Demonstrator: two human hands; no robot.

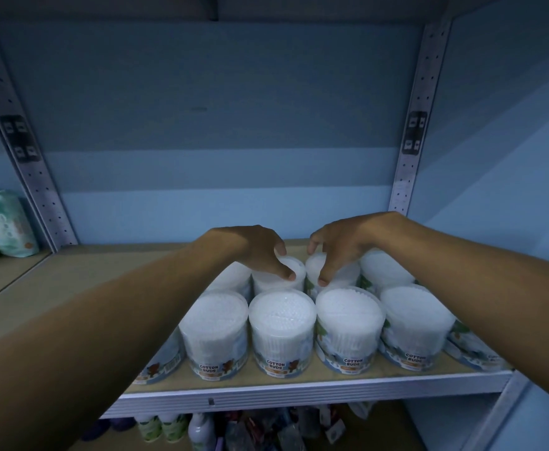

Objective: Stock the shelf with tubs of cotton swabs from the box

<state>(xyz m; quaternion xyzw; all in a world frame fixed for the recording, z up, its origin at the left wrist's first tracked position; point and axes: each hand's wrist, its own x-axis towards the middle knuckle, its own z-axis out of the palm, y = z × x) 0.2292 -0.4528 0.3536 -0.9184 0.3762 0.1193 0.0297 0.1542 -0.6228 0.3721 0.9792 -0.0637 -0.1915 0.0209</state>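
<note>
1. Tubs of cotton swabs stand on the shelf [71, 281] in two rows; the left hand [260, 252] and right hand [341, 245] each reach over the front row to a back-row tub.
2. Left fingers [281, 249] are curled over the far rim of the left tub [286, 271], thumb on its near edge, so the hand grips it from above.
3. Right fingers [313, 245] curl the same way round the right tub [335, 271] just beside it, thumb at its front edge; the two held tubs touch or nearly touch.
4. Outward from the fingers, the back row shows four tubs: one to the left of the held pair, largely covered by the left wrist, and one to the right.
5. Nearer than the fingers, the front row [282, 323] counts six tubs: four in plain sight, and one at each end mostly hidden by a forearm.
6. Labels reading "COTTON BUDS" are legible on the middle front tubs; smaller print is too dim to make out.
7. Both forearms stretch forward and converge, wrists bent down, backs of the hands up.
8. Far left of the fingers, a green packet [3, 222] lies on the neighbouring shelf, cut off by the picture's edge.
9. Below the shelf, bottles [201, 431] and dark packets sit in shadow, hard to identify.
</note>
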